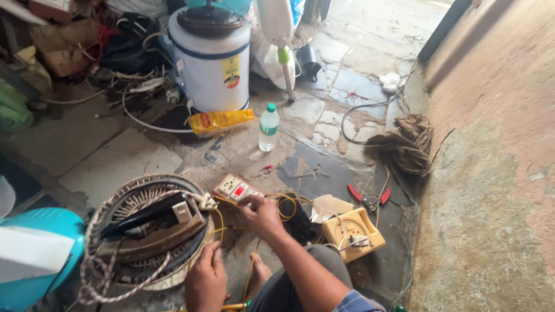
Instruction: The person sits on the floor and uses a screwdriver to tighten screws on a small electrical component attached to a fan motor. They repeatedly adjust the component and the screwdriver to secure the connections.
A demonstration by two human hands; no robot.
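1. Cream switchboard [236, 188] with a red switch lies mid-floor; right hand [261, 212] presses curled fingertips on its near edge.
2. Left hand [206, 281], fingers together, rests on the near rim of the round fan grille [115, 199], under the old iron [151, 222].

Head camera looks steeply down at floor [115, 156].

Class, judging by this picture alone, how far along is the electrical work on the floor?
Done: an old iron lies on a fan grille. In hand: the right hand touches the switch board; the left hand rests by the grille. Left: pliers lie unused.
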